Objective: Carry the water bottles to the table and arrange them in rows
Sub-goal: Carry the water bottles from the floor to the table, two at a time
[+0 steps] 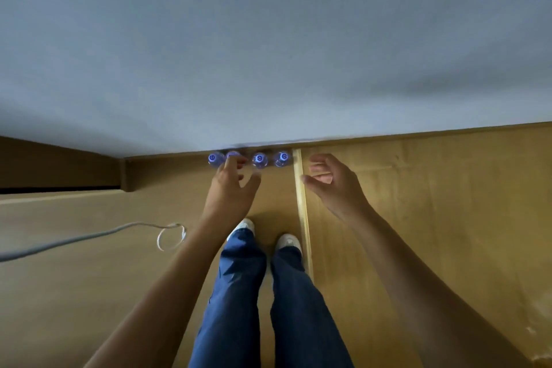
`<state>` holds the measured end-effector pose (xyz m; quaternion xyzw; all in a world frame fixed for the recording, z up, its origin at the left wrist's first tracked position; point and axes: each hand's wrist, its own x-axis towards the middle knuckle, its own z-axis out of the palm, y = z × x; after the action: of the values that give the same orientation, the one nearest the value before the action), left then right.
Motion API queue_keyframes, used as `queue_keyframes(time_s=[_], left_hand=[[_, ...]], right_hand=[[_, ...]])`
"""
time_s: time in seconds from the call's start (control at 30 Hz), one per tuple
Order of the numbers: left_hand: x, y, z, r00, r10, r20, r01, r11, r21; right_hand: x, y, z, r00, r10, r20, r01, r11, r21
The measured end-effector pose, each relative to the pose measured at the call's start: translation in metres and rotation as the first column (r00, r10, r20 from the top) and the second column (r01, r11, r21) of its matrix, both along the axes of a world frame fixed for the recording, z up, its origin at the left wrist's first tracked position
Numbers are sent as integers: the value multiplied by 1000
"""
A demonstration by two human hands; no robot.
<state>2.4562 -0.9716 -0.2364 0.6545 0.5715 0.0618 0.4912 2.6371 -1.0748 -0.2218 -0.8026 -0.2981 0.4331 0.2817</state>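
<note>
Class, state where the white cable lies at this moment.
In the head view, the cable lies on the floor at the left, its looped end just left of the person's left forearm.

This looks like a plain room indoors, maybe in a home, though which room is hard to tell. A pale grey wall (268, 39) fills the top of the frame. Below it is a light wooden floor (418, 218). A white cable (89, 237) lies looped at the lower left.
</note>
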Motion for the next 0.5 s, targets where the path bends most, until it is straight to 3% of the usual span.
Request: queue_keyframes(time_s=[0.17, 0.5], left_hand=[[-4, -10, -96, 996, -85, -37, 87, 995, 48], [4, 2, -318, 996, -93, -4, 93, 988, 122]], right_hand=[[3, 11, -94, 999, 26, -21, -27, 999, -25], [-1, 3, -310, 1000, 19, -11, -19, 999, -37]])
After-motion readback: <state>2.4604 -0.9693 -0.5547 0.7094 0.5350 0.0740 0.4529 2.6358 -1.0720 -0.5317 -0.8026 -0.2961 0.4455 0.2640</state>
